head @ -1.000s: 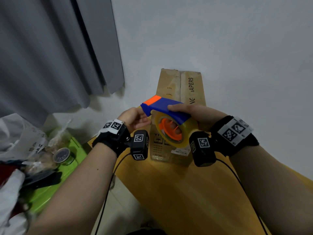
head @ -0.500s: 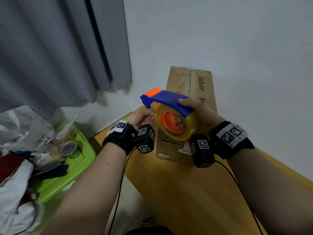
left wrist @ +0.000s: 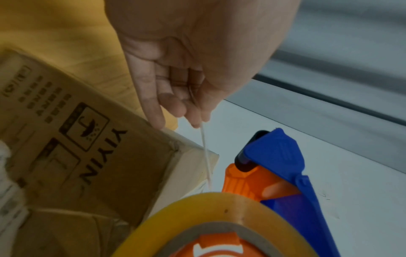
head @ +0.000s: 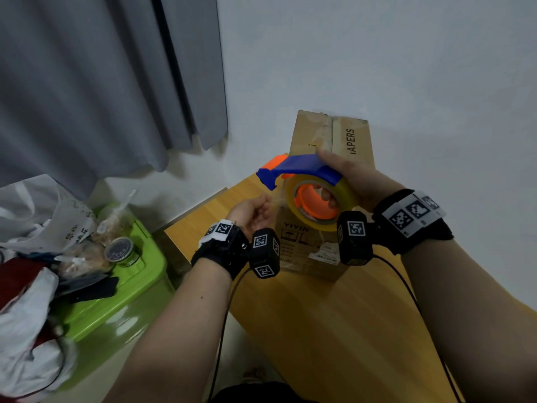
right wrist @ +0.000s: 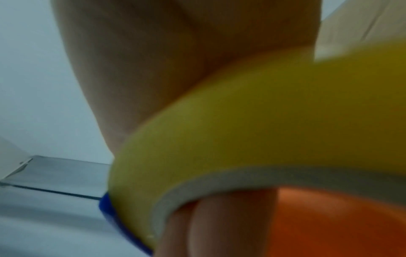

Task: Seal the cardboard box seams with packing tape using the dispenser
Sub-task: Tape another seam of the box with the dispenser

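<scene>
Wooden table [head: 334,330] by a white wall: right hand [head: 353,177] grips the dispenser [head: 302,167] above the far cardboard box [head: 316,135]; left hand [head: 254,212] pinches the tape strand [left wrist: 205,156], likely thin, sticky, best held at its end.

matt cardboard box [head: 331,146], seemingly plastic dispenser [head: 299,165]

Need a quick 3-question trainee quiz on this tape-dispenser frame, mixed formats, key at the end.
1. True or false: the cardboard box lies on the floor.
2. Which hand holds the tape dispenser? A) left hand B) right hand
3. Fill in: the left hand pinches the pulled-out ____.

Key: 1. False, it sits on the wooden table. 2. B, fingers through the roll's orange core. 3. Tape end, stretched from the roll.
</scene>
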